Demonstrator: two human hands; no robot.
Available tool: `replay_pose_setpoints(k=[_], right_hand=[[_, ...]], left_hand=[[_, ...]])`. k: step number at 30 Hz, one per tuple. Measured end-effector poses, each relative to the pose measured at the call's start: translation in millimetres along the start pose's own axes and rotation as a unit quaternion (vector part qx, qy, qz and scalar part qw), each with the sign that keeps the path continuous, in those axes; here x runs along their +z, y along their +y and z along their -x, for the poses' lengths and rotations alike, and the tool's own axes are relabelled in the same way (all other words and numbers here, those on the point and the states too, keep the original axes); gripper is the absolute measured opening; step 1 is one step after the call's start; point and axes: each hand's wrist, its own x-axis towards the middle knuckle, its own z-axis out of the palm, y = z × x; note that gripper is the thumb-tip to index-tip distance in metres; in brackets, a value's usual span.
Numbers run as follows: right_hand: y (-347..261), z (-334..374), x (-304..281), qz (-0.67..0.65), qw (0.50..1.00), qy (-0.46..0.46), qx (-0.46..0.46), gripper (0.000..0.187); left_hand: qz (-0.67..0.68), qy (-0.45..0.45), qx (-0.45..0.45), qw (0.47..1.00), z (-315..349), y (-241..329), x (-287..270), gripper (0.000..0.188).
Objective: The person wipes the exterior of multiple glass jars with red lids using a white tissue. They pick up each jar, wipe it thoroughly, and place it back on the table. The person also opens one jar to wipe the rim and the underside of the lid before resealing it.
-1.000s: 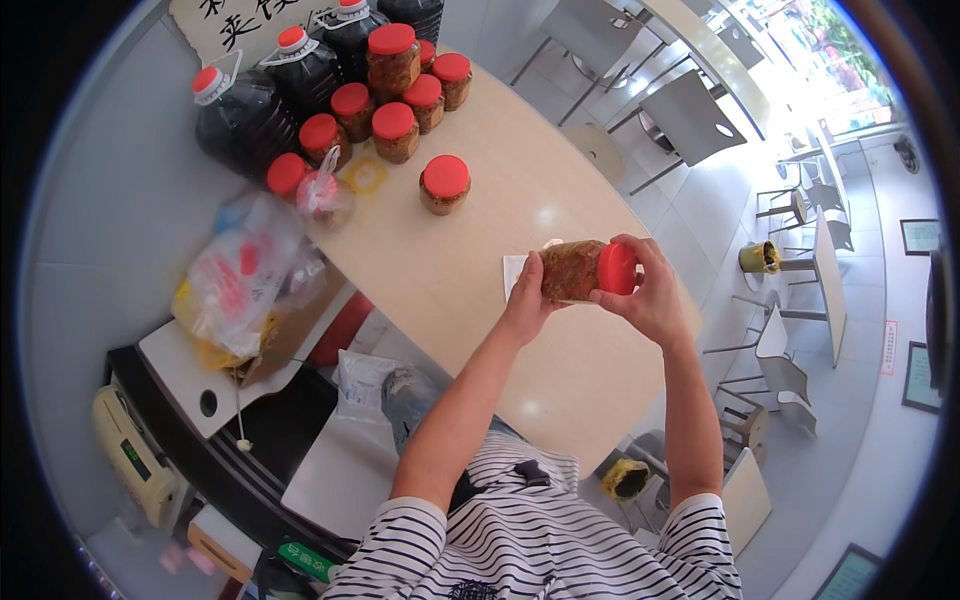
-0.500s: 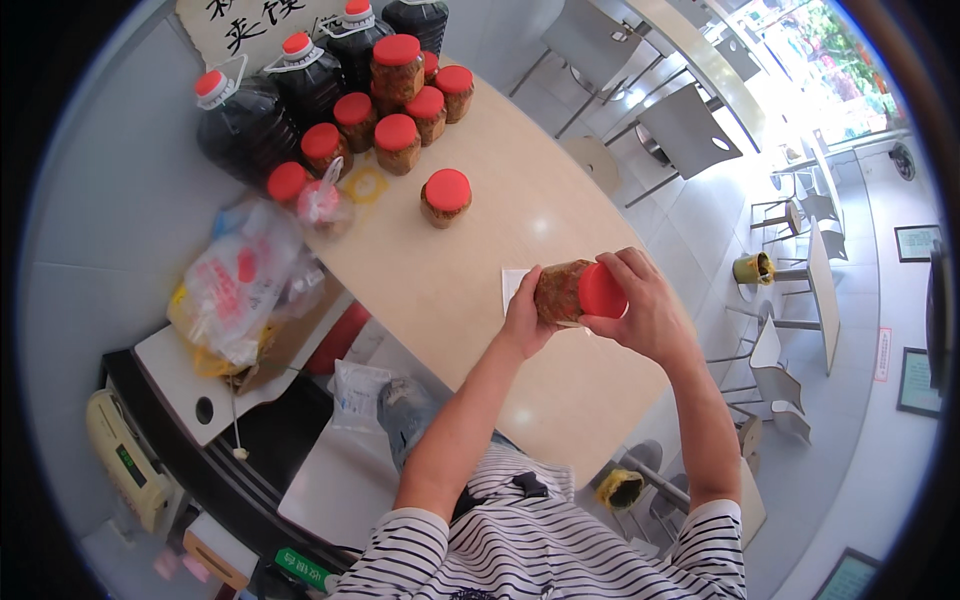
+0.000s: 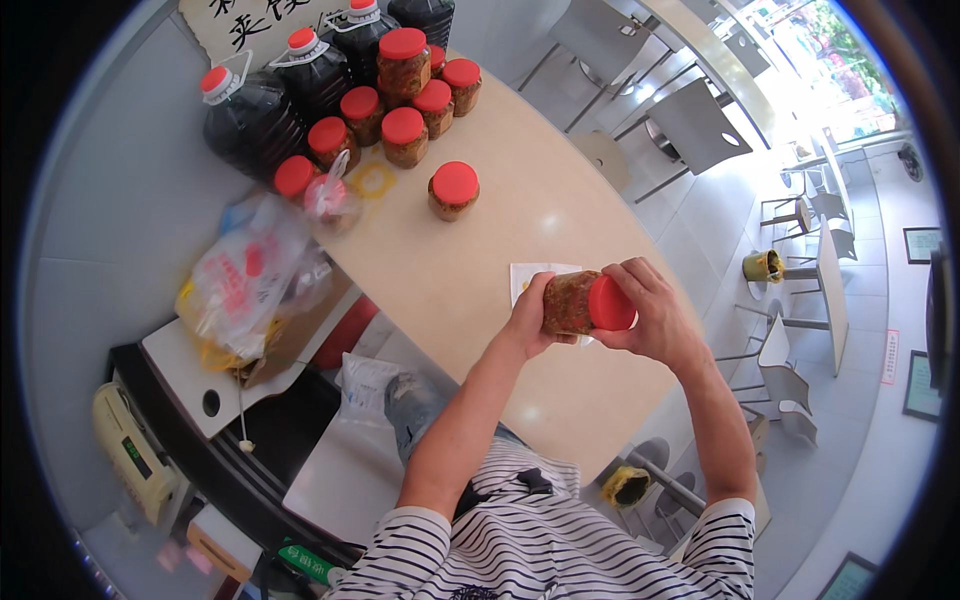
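Note:
A glass jar of brownish-red chunky food point(image 3: 570, 303) lies sideways between my hands, its red lid point(image 3: 611, 303) toward the right. My left hand point(image 3: 530, 315) is closed round the jar's base end. The fingers of my right hand point(image 3: 655, 315) wrap over the lid. Under the jar, partly hidden by it, a white paper sheet point(image 3: 522, 275) rests on the pale wooden table point(image 3: 470, 300). Farther off on the same table stands another red-lidded jar point(image 3: 454, 190), upright and apart from the rest.
Several red-lidded jars point(image 3: 404, 137) cluster at the far left, one stacked on top. Behind them are large dark-liquid jugs point(image 3: 252, 125). Plastic bags point(image 3: 250, 280) lie by the table's left edge. Chairs point(image 3: 695, 140) and a bin point(image 3: 763, 267) stand on the floor beyond.
Both hands keep their hold on the jar, which is turned slightly so that more of its contents show. The whole view has shifted a little.

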Motion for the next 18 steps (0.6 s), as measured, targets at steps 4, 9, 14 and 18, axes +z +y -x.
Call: replay_pose_setpoints(k=[4,9,14,18], right_hand=[[0,3,3,0.004,1.000,0.007,-0.010,0.066],[0,6,9,0.052,0.997,0.063,0.004,0.059],[6,7,20,0.113,0.984,0.137,-0.003,0.059],[8,10,17,0.116,0.981,0.154,-0.035,0.061]], left_hand=[[-0.014,0.000,-0.032,0.999,-4,-2,-9,0.051],[0.038,-0.007,0.010,0.999,11,7,13,0.050],[0.062,0.001,0.054,0.997,11,2,21,0.050],[0.039,-0.003,0.017,0.999,14,1,25,0.050]])
